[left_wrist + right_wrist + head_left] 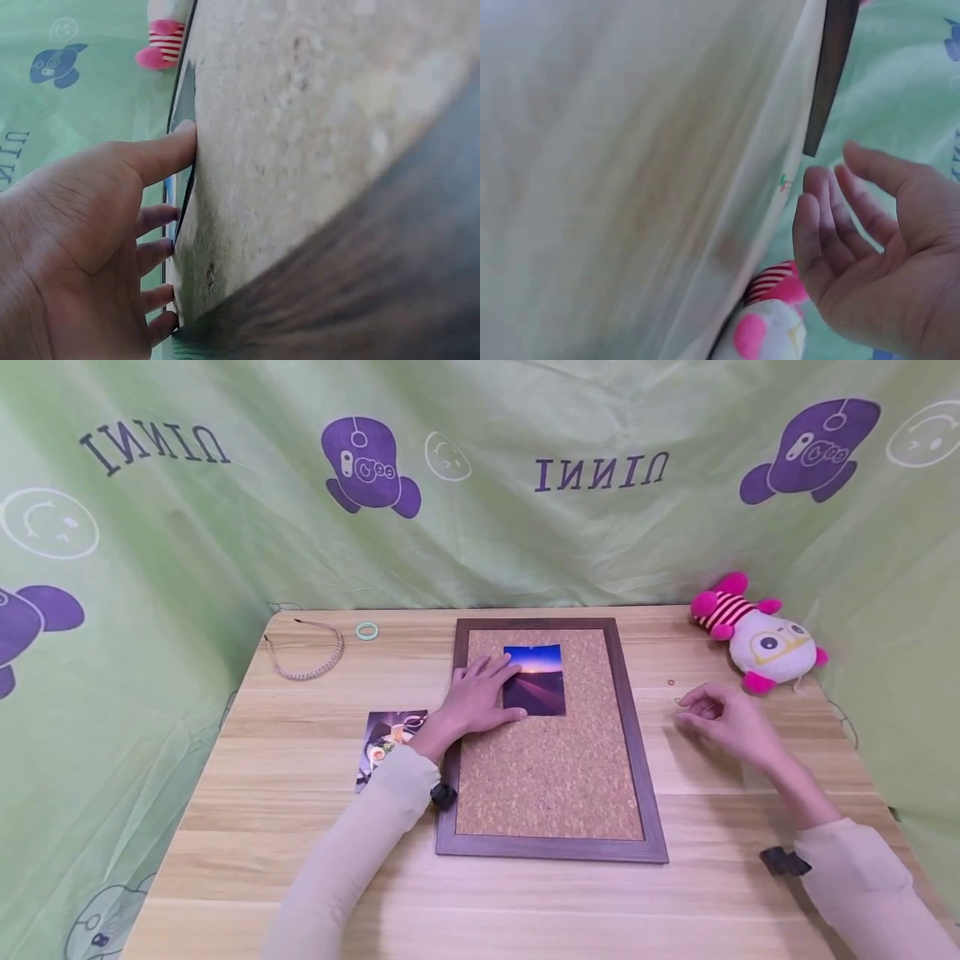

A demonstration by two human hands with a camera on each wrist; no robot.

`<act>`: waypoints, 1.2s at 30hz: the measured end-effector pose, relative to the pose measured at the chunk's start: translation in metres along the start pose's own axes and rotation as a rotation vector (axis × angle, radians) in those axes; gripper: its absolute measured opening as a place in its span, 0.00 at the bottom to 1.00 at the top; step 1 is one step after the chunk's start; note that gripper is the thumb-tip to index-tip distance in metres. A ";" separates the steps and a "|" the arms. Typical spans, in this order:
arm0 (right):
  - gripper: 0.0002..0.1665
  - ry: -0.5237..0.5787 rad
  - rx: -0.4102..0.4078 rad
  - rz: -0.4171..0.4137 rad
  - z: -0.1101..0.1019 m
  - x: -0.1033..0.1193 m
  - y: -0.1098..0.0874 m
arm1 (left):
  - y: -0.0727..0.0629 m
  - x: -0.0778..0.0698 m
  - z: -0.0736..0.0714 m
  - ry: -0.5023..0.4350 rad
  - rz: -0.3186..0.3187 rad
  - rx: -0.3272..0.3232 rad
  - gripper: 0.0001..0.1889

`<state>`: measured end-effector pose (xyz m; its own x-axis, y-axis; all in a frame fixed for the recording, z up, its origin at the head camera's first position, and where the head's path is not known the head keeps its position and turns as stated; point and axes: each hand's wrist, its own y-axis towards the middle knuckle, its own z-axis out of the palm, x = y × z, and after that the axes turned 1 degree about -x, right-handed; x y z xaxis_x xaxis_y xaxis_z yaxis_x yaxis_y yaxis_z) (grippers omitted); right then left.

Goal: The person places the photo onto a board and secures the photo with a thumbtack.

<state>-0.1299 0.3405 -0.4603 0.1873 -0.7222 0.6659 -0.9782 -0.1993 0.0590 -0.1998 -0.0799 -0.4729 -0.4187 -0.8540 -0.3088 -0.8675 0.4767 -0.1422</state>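
Note:
A corkboard [547, 777] with a dark wooden frame lies on the table. On its upper part is a sunset photo [538, 689] with a blue and orange sky. My left hand [478, 700] rests on the board with fingers spread, fingertips and thumb touching the photo's left side. In the left wrist view, the photo's edge stands slightly off the cork. Right of the board, my right hand [727, 718] hovers low over the table, fingers bent loosely and thumb apart. Near its fingertips lie a tiny reddish piece [671, 682] and a tiny greenish piece [783, 181], too small to identify.
A food photo [393, 731] lies left of the board, partly under the left forearm. Farther back on the left are a headband [306, 676] and a mint-green ring [367, 631]. A plush toy [761, 639] lies at the back right. Green printed cloth [480, 543] surrounds the table.

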 end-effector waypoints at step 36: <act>0.06 0.024 0.012 0.034 0.015 0.007 0.023 | 0.002 0.013 0.018 -0.226 0.018 -0.056 0.48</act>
<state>-0.1497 0.3207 -0.4657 0.1518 -0.7123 0.6852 -0.9827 -0.1835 0.0270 -0.2026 -0.0862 -0.4941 -0.3690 -0.7743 -0.5141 -0.8768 0.4736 -0.0840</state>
